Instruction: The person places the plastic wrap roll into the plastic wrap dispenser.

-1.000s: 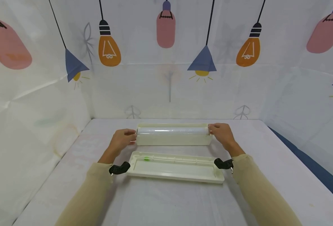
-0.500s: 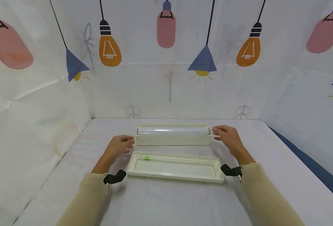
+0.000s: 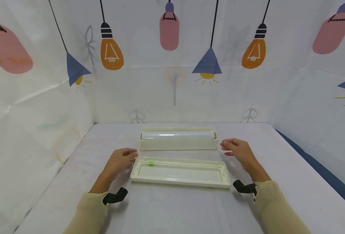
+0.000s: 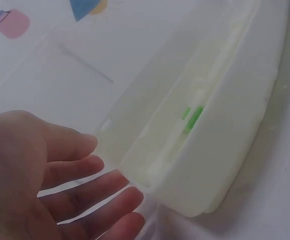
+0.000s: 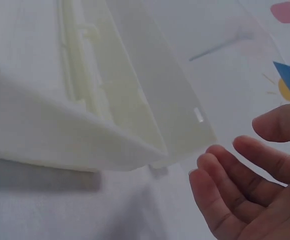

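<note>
Both hands hang loose, holding nothing: left hand [image 3: 120, 160] at the lid [image 3: 180, 172] mid-frame, right hand [image 3: 239, 150] beside the cling-film box [image 3: 178, 144] behind it. A careless grab could knock the lid askew.

Staged recording booth, white table [image 3: 175, 208], walls of lamp-printed cloth [image 3: 172, 65]

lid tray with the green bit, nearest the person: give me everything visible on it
The lid tray is a long, shallow cream rectangle that looks like moulded plastic, lying flat and open side up on the white table. A thin rail runs along its far inner edge, carrying a small green slider near the left end. It lies parallel to, and apart from, the box. The left hand hovers near its left end; contact unclear.
</note>
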Tool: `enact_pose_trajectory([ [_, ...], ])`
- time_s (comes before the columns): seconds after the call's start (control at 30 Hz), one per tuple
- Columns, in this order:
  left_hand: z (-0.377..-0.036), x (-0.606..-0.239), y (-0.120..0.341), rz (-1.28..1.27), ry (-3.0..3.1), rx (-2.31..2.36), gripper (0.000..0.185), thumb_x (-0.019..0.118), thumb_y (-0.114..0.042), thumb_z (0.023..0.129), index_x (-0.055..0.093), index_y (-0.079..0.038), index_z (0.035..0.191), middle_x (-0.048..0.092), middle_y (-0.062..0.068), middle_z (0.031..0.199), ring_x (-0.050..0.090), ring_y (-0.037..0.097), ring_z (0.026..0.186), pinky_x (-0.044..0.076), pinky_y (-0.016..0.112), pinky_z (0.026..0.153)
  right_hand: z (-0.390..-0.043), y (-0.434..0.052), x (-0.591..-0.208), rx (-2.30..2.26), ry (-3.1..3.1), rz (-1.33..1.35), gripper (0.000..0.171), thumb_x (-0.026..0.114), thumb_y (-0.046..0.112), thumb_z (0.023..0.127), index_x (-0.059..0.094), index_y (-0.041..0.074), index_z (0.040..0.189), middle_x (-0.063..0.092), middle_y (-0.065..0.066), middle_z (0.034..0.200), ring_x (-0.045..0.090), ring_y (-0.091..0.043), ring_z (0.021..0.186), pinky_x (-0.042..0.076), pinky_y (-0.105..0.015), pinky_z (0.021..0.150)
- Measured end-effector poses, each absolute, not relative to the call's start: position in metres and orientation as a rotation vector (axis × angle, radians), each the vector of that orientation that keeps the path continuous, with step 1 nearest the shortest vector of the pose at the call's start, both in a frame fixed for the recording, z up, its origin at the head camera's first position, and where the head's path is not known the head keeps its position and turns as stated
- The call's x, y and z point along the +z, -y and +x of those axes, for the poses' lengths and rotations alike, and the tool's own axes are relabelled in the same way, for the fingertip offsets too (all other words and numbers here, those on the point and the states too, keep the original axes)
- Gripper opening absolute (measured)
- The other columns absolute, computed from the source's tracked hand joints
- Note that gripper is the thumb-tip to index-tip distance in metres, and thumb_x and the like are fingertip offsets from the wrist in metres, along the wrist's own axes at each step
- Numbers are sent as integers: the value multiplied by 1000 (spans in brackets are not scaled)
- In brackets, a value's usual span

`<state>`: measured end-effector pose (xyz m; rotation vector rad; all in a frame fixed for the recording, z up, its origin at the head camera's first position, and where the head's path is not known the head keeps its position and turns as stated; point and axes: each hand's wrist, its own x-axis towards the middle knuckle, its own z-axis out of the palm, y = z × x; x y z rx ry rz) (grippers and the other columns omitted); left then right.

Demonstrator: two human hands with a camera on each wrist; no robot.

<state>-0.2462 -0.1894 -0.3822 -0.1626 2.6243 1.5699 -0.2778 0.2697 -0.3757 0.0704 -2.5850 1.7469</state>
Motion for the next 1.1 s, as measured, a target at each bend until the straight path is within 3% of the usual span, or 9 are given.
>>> enact_pose_trajectory([
  [0.27,-245,-391,187,-162,-2605,1538,41,60,-29,101,62,-3,134,66,15,125,64,24,103,57,34,81,-267,-276,-381,1678,2726,136,47,56,25,105,53,-9,136,65,-23,125,66,-30,109,57,-37,87],
  [0.53,-246,-396,188,-134,-2652,1492,39,60,-25,101,62,-2,133,66,15,125,67,20,96,58,35,80,-256,-279,-385,1674,2849,240,49,60,27,102,54,-8,135,65,-22,126,64,-33,112,58,-40,87],
  [0.7,-247,-398,188,-143,-2701,1394,40,62,-26,99,64,-3,132,68,13,121,67,18,86,55,35,79,-251,-279,-384,1652,2894,285,47,61,27,102,56,-9,133,65,-20,124,66,-28,105,58,-39,83],
  [1.1,-250,-406,189,-125,-2744,1372,36,65,-24,98,67,-6,128,69,13,120,65,18,84,52,31,72,-253,-279,-392,1518,3019,326,42,67,28,98,63,-2,127,67,-12,118,61,-21,93,54,-35,77],
])
